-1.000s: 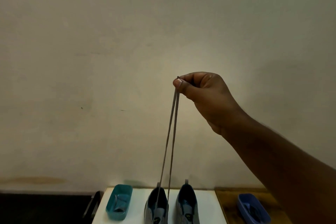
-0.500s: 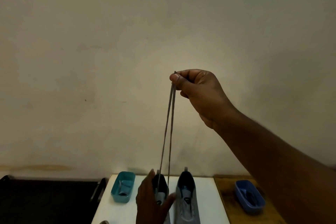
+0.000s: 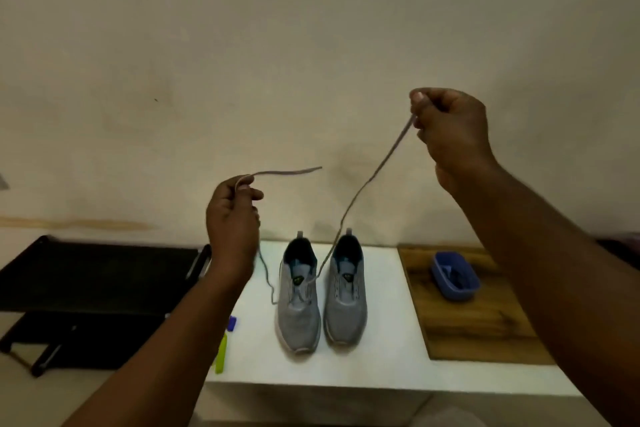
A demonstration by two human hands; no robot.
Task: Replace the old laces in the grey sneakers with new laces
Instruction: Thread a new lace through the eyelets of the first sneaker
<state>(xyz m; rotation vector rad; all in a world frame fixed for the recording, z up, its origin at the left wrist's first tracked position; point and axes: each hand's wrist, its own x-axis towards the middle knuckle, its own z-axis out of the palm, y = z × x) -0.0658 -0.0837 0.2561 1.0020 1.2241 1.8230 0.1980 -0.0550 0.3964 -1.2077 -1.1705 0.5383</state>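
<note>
We pinched one end of the lace (image 3: 360,191) in our right hand (image 3: 450,135) and the other in our left hand (image 3: 232,218). Both ends ran down to the left sneaker (image 3: 298,302), which sat below and nearer our left hand.

Two grey mesh sneakers with dark teal lining (image 3: 320,295), side by side on the white tabletop, toes toward the camera. One thin flat grey shoelace (image 3: 360,191) threaded through the left sneaker's (image 3: 298,302) lower eyelets, both ends drawn up and spread apart above it. Right sneaker (image 3: 346,291) unlaced.
</note>
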